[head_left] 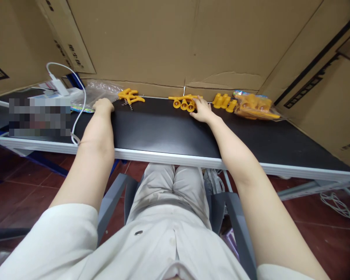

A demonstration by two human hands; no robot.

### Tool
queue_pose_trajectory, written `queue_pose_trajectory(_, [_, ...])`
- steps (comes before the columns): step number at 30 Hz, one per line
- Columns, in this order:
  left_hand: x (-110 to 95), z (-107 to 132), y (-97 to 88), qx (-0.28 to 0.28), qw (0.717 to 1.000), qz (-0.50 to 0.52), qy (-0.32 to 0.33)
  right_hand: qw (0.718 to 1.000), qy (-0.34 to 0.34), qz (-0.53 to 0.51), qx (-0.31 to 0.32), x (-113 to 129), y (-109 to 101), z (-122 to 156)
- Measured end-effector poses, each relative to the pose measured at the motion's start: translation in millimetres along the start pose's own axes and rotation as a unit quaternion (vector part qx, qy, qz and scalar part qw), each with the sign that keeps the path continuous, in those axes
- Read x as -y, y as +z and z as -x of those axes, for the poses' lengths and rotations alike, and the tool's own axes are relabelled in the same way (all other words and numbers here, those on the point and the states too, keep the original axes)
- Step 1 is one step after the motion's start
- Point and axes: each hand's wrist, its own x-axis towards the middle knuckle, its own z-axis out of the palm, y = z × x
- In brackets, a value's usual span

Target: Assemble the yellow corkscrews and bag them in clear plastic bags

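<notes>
The left arm [97, 136] reaches forward nearly straight, bare below the sleeve, and ends in a rounded left hand [104, 105] with its back up and its fingers mostly hidden from view. The right arm [235, 146] slants forward and inward, its right hand [203, 111] palm down, the fingers [198, 102] stretched ahead and the thumb [193, 115] held apart from them. The two hands are well apart.

A head-worn camera faces forward and down, close above lap [175, 190] and table [160, 134].
</notes>
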Motion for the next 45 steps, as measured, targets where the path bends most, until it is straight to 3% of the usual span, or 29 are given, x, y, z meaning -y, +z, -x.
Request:
queue_pose_trajectory(4, [4,7,0.2,-0.028,0.998,-0.011,-0.06,1.0,0.02,0.017,0.015,7,-4,4])
queue_pose_trajectory(6, [13,6,-0.7,-0.06,0.988,-0.028,-0.141,1.0,0.017,0.015,0.014,8,-5,5])
queue_pose_trajectory(9, [31,4,-3.2,-0.145,0.94,-0.066,-0.303,1.0,0.014,0.011,0.012,6,-4,5])
queue_pose_trajectory(11, [46,4,-6.0,-0.211,0.914,-0.054,-0.343,1.0,0.014,0.012,0.013,5,-4,4])
queue_pose_trajectory(15, [74,16,-14.6,-0.248,0.892,-0.007,-0.378,1.0,0.017,0.017,0.016,5,-3,3])
queue_pose_trajectory(19, [93,29,-23.0,-0.236,0.899,0.018,-0.368,1.0,0.016,0.012,0.014,2,-2,1])
queue_pose_trajectory(21, [99,31,-25.5,-0.261,0.902,-0.008,-0.345,1.0,0.015,0.006,0.01,1,-1,0])
queue_pose_trajectory(23, [101,30,-27.2,-0.272,0.919,-0.073,-0.275,1.0,0.016,0.005,0.01,1,-2,1])
queue_pose_trajectory(25, [99,26,-28.8,-0.232,0.941,-0.161,-0.186,1.0,0.023,0.01,0.017,2,-4,3])
queue_pose_trajectory(27, [92,18,-30.7,-0.148,0.949,-0.24,-0.138,0.999,0.027,0.014,0.02,4,-5,4])
queue_pose_trajectory(31, [75,1,-32.2,0.022,0.943,-0.288,-0.165,1.0,0.016,0.011,0.014,3,-5,5])
queue_pose_trajectory(33, [71,-5,-30.5,0.061,0.94,-0.278,-0.186,1.0,0.013,0.01,0.013,3,-4,4])
queue_pose_trajectory(40, [61,-12,-24.9,0.086,0.933,-0.298,-0.183,0.999,0.027,0.013,0.026,6,-6,4])
queue_pose_trajectory(45, [46,-12,-29.3,0.011,0.928,-0.313,-0.203,1.0,0.018,0.006,0.022,2,-3,1])
